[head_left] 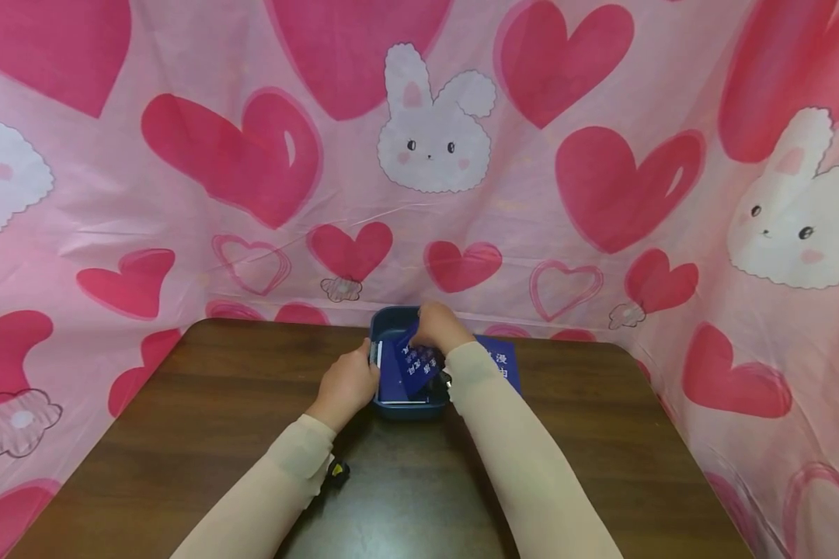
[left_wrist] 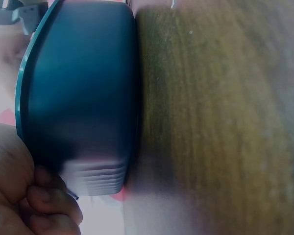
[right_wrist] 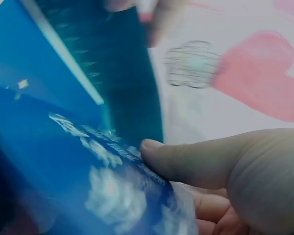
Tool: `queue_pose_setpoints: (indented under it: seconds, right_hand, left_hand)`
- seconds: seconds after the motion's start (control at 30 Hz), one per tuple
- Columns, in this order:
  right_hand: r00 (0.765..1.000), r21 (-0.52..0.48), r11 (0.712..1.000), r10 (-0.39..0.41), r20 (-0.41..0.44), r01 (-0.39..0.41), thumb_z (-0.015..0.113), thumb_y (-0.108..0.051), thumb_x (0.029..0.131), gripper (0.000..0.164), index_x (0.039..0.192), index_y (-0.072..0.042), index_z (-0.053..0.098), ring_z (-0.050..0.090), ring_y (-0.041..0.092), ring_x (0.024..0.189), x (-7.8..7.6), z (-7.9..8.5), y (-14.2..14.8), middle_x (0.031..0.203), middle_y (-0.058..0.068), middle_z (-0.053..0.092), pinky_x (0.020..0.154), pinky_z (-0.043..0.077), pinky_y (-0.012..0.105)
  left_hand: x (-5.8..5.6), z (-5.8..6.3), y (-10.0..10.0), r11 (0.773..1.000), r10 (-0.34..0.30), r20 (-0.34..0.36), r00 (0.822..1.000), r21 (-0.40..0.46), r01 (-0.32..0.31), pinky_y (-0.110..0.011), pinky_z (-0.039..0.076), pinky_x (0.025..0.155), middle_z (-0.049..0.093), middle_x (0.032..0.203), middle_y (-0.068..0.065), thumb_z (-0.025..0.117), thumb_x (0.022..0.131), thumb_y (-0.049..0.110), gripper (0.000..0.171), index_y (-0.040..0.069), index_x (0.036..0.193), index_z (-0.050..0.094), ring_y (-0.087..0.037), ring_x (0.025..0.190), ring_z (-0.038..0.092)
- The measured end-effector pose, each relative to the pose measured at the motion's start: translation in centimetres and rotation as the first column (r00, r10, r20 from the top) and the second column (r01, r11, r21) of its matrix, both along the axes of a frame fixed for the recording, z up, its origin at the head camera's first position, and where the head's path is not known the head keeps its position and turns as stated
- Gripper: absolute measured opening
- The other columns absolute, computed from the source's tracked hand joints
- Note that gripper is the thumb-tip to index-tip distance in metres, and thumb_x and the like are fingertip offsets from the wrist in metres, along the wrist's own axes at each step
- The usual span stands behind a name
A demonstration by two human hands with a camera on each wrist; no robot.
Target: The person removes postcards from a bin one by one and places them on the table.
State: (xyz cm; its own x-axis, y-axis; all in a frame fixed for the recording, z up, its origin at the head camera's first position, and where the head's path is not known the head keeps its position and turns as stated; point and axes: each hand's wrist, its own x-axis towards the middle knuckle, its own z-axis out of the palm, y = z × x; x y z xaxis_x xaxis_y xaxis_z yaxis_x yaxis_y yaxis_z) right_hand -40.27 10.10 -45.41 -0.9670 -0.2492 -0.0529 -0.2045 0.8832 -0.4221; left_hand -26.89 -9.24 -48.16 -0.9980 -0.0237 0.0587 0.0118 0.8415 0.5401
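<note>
A dark blue plastic bin (head_left: 409, 414) stands at the far edge of the table. My left hand (head_left: 347, 386) grips its left rim, and in the left wrist view the fingers (left_wrist: 54, 203) curl at the corner of the bin's outer wall (left_wrist: 83, 83). Over the bin my right hand (head_left: 440, 328) pinches a blue card (head_left: 419, 363) with white characters, held at a tilt. The right wrist view shows the thumb (right_wrist: 181, 159) on the edge of this card (right_wrist: 83, 161). Beneath it, a flat blue item with white edges (head_left: 391, 376) lies inside the bin.
Just right of the bin, another blue sheet with white characters (head_left: 501, 359) lies partly behind my right sleeve. A pink curtain with hearts and rabbits (head_left: 349, 194) hangs close behind the brown wooden table (head_left: 252, 373). A small black object (head_left: 339, 470) shows by my left cuff.
</note>
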Motion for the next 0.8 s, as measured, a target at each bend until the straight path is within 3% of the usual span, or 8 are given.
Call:
queue_pose_setpoints:
  seconds: [0.07, 0.17, 0.33, 0.47, 0.6, 0.8]
  right_hand:
    - [1.0, -0.083, 0.997, -0.004, 0.023, 0.006, 0.1, -0.029, 0.084, 0.072, 0.141, 0.004, 0.072, 0.077, 0.031, 0.107, -0.6, -0.2, 1.2, 0.125, 0.019, 0.081, 0.105, 0.065, 0.05]
    - [0.996, -0.187, 0.981, -0.028, 0.084, 0.044, 0.096, -0.028, 0.091, 0.074, 0.152, 0.003, 0.067, 0.077, 0.036, 0.111, 1.0, 1.8, 2.6, 0.131, 0.022, 0.078, 0.106, 0.065, 0.053]
    - [0.991, -0.307, 0.948, -0.042, 0.13, 0.081, 0.091, -0.031, 0.097, 0.061, 0.148, -0.003, 0.073, 0.079, 0.032, 0.107, 4.0, 4.8, 5.4, 0.126, 0.018, 0.081, 0.101, 0.068, 0.051]
    - [0.984, -0.361, 0.923, -0.084, 0.157, 0.136, 0.088, -0.034, 0.1, 0.051, 0.14, -0.005, 0.077, 0.082, 0.027, 0.094, 4.5, 4.9, 8.7, 0.116, 0.016, 0.084, 0.092, 0.07, 0.047]
    - [0.974, -0.425, 0.882, -0.134, 0.184, 0.202, 0.085, -0.033, 0.103, 0.048, 0.136, -0.001, 0.075, 0.083, 0.023, 0.083, 4.8, 4.2, 12.0, 0.111, 0.018, 0.085, 0.087, 0.071, 0.049]
    - [0.959, -0.533, 0.804, -0.156, 0.238, 0.263, 0.082, -0.035, 0.105, 0.054, 0.142, 0.003, 0.071, 0.083, 0.02, 0.086, 5.3, 3.5, 15.8, 0.116, 0.018, 0.086, 0.084, 0.071, 0.04]
  left_hand:
    - [0.0, -0.1, 0.0, 1.0, 0.003, -0.003, 1.0, -0.001, -0.003, -0.056, 0.065, 0.082, 0.073, 0.149, -0.028, 0.059, 0.112, 0.024, 0.064, 0.003, 0.171, 0.048, -0.038, 0.097, 0.077]
    - [-0.1, -0.1, 0.0, 1.0, 0.007, 0.001, 1.0, -0.001, -0.007, -0.057, 0.065, 0.084, 0.073, 0.15, -0.027, 0.059, 0.112, 0.024, 0.064, 0.003, 0.172, 0.048, -0.038, 0.098, 0.077]
    - [-0.1, -0.2, 0.1, 1.0, 0.015, 0.003, 1.0, -0.008, -0.015, -0.058, 0.065, 0.087, 0.072, 0.152, -0.026, 0.059, 0.113, 0.024, 0.063, 0.004, 0.172, 0.048, -0.038, 0.101, 0.077]
    - [0.0, -0.1, 0.3, 1.0, 0.009, 0.019, 1.0, 0.002, -0.009, -0.052, 0.062, 0.077, 0.07, 0.155, -0.025, 0.059, 0.113, 0.025, 0.064, 0.004, 0.173, 0.046, -0.035, 0.092, 0.073]
    - [0.0, 0.0, 0.3, 1.0, 0.015, 0.025, 1.0, 0.008, -0.016, -0.05, 0.063, 0.076, 0.069, 0.156, -0.025, 0.06, 0.114, 0.026, 0.065, 0.004, 0.173, 0.046, -0.034, 0.09, 0.072]
    - [-0.1, 0.0, 0.1, 1.0, 0.019, 0.028, 0.999, 0.006, -0.02, -0.052, 0.066, 0.081, 0.068, 0.158, -0.025, 0.061, 0.114, 0.026, 0.066, 0.003, 0.173, 0.045, -0.034, 0.093, 0.074]
